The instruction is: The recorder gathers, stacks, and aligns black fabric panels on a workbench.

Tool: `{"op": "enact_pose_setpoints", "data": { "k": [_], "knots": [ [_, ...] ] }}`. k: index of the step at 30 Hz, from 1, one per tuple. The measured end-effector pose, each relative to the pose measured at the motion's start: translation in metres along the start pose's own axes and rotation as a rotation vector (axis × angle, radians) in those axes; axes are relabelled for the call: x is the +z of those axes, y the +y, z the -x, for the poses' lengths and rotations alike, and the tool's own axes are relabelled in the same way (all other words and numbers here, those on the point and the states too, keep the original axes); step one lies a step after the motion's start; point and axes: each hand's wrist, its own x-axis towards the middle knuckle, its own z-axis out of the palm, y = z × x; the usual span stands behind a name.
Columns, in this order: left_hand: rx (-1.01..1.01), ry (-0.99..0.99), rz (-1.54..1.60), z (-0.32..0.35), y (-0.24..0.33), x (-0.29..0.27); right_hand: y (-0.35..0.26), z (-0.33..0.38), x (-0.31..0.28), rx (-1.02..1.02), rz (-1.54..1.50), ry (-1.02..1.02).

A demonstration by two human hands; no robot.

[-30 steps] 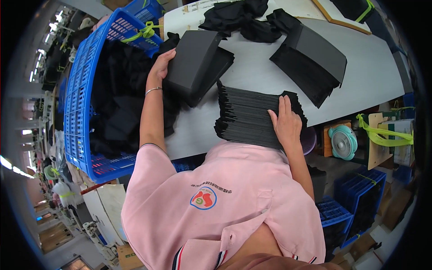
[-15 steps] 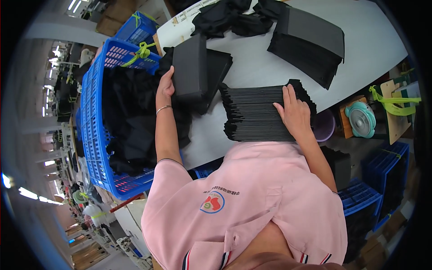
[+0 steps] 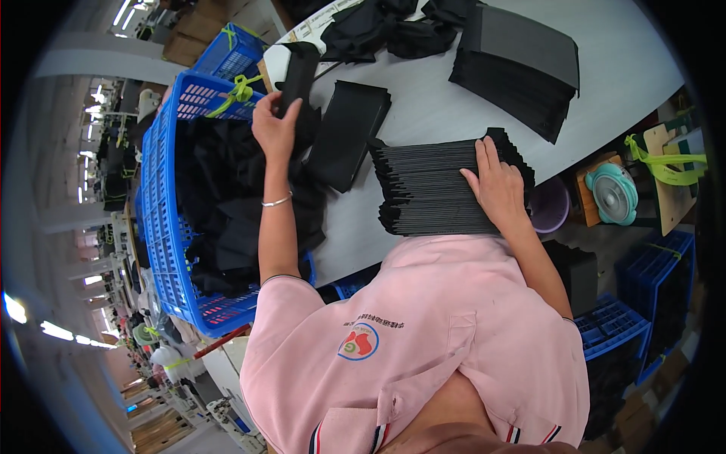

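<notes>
At the left, over the basket's inner edge, my left hand [image 3: 274, 127] grips a flat black panel [image 3: 301, 72], seen nearly edge-on, between thumb and fingers. A thin black stack [image 3: 349, 136] of similar flat pieces lies tilted on the table just right of that hand. My right hand [image 3: 497, 181] rests with fingers stretched out on the right end of a long row of black folded pieces [image 3: 427, 193]. The layers of this row stand edge-up against my body, and some ends stick out unevenly at both sides.
A blue plastic basket [image 3: 162, 227] full of black fabric [image 3: 219, 197] stands at the left. On the white table [image 3: 423, 87] lie a tall dark stack [image 3: 522, 49] and crumpled black cloth [image 3: 355, 34]. A purple bin [image 3: 550, 206], a small teal fan [image 3: 612, 194] and blue crates [image 3: 612, 325] are at the right.
My left hand has lifted the flat black panel off the thin stack and swung it up and left, turning it edge-on. My right hand stays on the row.
</notes>
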Motion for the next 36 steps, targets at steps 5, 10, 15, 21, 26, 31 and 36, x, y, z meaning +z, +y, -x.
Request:
{"op": "enact_pose_setpoints", "data": {
  "k": [5, 10, 15, 21, 26, 31, 36],
  "knots": [
    [0.361, -0.164, -0.249, 0.065, 0.000, 0.055, 0.001, 0.001, 0.001, -0.006, -0.029, 0.027],
    [0.310, -0.436, -0.211, 0.120, -0.021, 0.105, 0.000, 0.003, 0.001, -0.011, -0.025, 0.022],
    [0.131, -0.495, 0.101, 0.097, -0.041, 0.104, 0.000, 0.002, 0.003, 0.003, -0.003, 0.035],
    [0.003, -0.834, 0.418, 0.061, 0.049, 0.095, 0.001, 0.003, 0.004, 0.002, 0.014, 0.015],
    [0.208, -1.263, 0.093, 0.071, 0.126, 0.112, 0.005, 0.007, -0.021, 0.030, -0.240, 0.031],
    [0.340, -1.383, 0.098, 0.069, 0.121, 0.129, 0.044, 0.071, -0.034, 0.424, -0.233, 0.289],
    [0.125, -1.393, 0.279, 0.080, 0.120, 0.133, 0.066, 0.132, 0.020, 0.292, -0.520, -0.719]
  ]
}}
